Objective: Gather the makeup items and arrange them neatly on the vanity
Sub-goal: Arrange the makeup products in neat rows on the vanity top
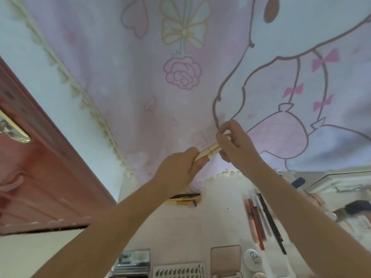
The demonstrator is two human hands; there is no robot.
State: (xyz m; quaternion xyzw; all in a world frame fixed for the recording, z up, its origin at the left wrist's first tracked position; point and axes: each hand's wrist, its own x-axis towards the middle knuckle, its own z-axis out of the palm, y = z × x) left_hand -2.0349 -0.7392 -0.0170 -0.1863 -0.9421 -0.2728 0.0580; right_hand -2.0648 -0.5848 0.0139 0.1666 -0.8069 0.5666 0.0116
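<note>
Head view: a gold lipstick tube (208, 151) is being gripped at either end, left hand (180, 167) curled round the lower end, right hand (234, 143) pinching the upper, above the vanity top (210, 223). Pencils (263, 219), a compact (225, 259) and brushes (184, 200) are lying below.

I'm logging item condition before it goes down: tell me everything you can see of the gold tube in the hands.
The gold tube is slim, shiny and metallic-looking, with a dark seam around its middle where two parts meet, seemingly closed. It is held above the vanity, tilted up to the right. The left hand grips its lower end, the right hand its upper end; both ends are hidden.
</note>
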